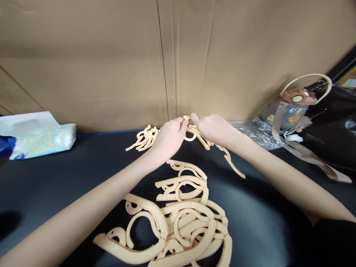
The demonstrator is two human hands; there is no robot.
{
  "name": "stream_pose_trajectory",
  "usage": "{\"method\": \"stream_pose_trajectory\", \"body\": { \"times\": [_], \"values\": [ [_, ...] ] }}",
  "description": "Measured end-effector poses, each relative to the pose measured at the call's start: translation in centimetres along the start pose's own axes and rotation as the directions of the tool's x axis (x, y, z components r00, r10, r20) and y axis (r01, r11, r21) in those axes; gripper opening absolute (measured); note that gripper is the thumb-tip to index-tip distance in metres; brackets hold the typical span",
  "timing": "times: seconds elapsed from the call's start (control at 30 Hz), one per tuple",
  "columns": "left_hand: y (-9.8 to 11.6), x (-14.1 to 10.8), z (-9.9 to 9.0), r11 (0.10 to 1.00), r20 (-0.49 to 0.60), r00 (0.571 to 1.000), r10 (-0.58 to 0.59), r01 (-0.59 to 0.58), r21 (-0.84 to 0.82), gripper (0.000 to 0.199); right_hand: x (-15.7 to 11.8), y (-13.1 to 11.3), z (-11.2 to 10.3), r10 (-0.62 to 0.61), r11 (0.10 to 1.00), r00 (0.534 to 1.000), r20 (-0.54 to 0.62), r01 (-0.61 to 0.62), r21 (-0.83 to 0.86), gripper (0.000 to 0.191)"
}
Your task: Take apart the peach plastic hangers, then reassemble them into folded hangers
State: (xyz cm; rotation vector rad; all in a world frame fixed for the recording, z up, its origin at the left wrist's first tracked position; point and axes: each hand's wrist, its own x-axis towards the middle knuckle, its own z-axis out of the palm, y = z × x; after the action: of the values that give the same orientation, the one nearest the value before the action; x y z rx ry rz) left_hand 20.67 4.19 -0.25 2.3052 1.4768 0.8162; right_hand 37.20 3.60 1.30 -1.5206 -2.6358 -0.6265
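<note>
Near the cardboard wall, my left hand (171, 137) and my right hand (210, 128) meet with fingers closed on a beige plastic hanger piece (186, 117). Only its upper end shows clearly between my fingertips; the fingers hide much of it. Just below, a curved hook (190, 138) shows, and I cannot tell whether it belongs to the held piece. Loose hanger parts (144, 138) lie left of my left hand, and more loose parts (203, 139) lie under my right hand. Closer to me, between my forearms, folded beige hangers (194, 218) are heaped on the black tabletop (258, 222).
A packet of tissues (44, 141) lies at the left. At the right are crumpled clear plastic (256, 131), a handled bottle (294, 111) with a strap (314, 159), and a black bag (333, 126). A cardboard wall (111, 66) closes off the back.
</note>
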Motion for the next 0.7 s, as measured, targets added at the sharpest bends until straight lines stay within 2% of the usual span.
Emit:
{"method": "stream_pose_trajectory", "body": {
  "times": [0.13, 0.23, 0.3, 0.4, 0.47, 0.53, 0.6, 0.7],
  "values": [
    [0.4, 0.2, -0.5, 0.998, 0.026, 0.999, 0.018, -0.017, -0.055, 0.034, 0.3, -0.5, 0.8, -0.003, 1.000, 1.000, 0.018, 0.003, 0.007, 0.030],
    [0.9, -0.6, -0.8, 0.999, -0.017, 1.000, 0.015, -0.015, -0.034, 0.026, 0.7, 1.2, 1.0, 0.005, 0.998, 1.000, 0.023, -0.006, 0.057, 0.022],
    [0.8, -0.7, -0.8, 0.999, -0.033, 0.999, 0.009, -0.010, -0.042, 0.024, 0.8, 3.0, 1.1, 0.030, 0.975, 1.000, 0.007, -0.031, 0.221, 0.022],
    [-0.4, 0.7, -0.5, 0.993, 0.019, 0.999, -0.048, 0.050, -0.109, 0.032, 0.8, 5.0, 0.8, 0.144, 0.808, 0.989, -0.032, -0.099, 0.580, 0.033],
    [-1.6, 2.2, 0.0, 0.977, 0.107, 0.985, -0.133, 0.148, -0.156, 0.030, 0.6, 5.5, 0.6, 0.213, 0.684, 0.976, -0.043, -0.118, 0.720, 0.033],
    [-2.7, 3.4, 0.7, 0.951, 0.194, 0.957, -0.217, 0.252, -0.176, 0.028, 0.6, 5.5, 0.3, 0.246, 0.603, 0.968, -0.044, -0.117, 0.789, 0.031],
    [-3.4, 4.1, 1.4, 0.930, 0.248, 0.929, -0.276, 0.323, -0.175, 0.033, 0.6, 5.3, 0.2, 0.252, 0.563, 0.967, -0.040, -0.113, 0.818, 0.029],
    [-3.9, 4.2, 2.1, 0.921, 0.246, 0.915, -0.319, 0.361, -0.148, 0.034, 0.7, 5.0, 0.2, 0.239, 0.547, 0.970, -0.032, -0.108, 0.830, 0.023]
  ]
}}
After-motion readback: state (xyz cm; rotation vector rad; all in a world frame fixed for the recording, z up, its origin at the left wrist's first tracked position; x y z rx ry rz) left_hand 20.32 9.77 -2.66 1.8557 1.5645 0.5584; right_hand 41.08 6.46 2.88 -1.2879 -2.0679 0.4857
